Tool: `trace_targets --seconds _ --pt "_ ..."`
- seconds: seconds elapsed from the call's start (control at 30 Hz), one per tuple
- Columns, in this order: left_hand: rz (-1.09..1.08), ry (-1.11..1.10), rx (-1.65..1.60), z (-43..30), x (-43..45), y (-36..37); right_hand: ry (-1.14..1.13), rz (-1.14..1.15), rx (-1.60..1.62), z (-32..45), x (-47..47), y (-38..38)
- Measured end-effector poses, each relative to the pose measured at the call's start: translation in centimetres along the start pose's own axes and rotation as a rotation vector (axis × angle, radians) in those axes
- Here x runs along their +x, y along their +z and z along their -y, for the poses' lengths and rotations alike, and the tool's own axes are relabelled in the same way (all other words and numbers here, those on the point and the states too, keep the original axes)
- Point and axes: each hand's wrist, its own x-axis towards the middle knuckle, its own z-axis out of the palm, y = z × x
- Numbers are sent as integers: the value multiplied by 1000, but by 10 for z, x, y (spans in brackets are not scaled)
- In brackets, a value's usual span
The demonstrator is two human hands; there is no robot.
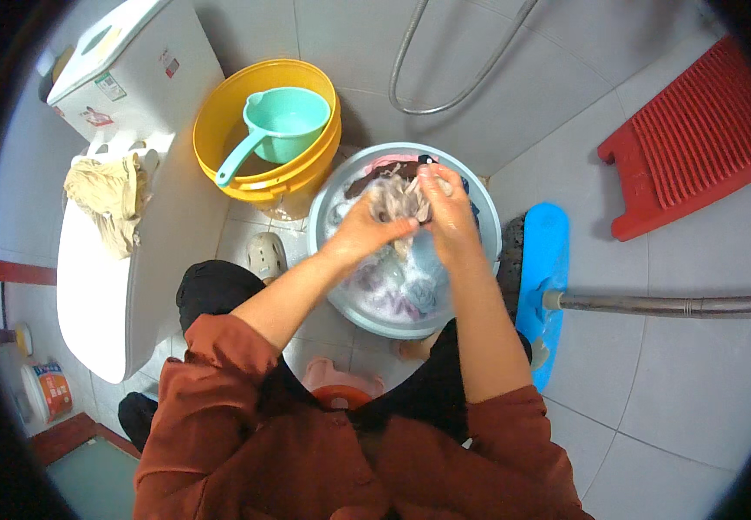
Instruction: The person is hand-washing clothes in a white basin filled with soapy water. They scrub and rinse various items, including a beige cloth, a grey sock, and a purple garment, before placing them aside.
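Note:
Both hands are over a light blue basin (318,260) of soapy water on the floor in front of me. Between them is a bunched, wet, greyish-beige cloth (400,200). My left hand (370,227) grips its near left side, with the thumb pointing to the right. My right hand (445,205) is closed around the cloth's right side. Below the hands, pale blue and lilac laundry (417,296) lies among suds. Pink fabric (391,159) and a dark brown garment (365,182) show at the basin's far side.
A yellow bucket (209,153) holding a mint-green dipper (284,120) stands at the far left. A beige cloth (105,195) drapes over the white toilet (89,286). On the right are a blue mop head (544,260) and a red washboard (694,143). A shower hose (408,58) hangs behind.

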Motion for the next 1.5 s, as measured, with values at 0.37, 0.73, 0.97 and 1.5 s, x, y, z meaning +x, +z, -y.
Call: trace_targets --seconds 0.37,0.73,0.97,1.5 --pt "251 16 -1045 -51 -16 -23 27 364 946 50 -12 -18" --pt "-36 141 -794 -49 -11 -22 -78 280 538 46 -4 -23" --pt "-168 82 -391 -48 -11 -20 -239 412 -276 22 -25 12" --pt "251 -70 -930 -60 -4 -30 -544 1 -457 38 -29 16"
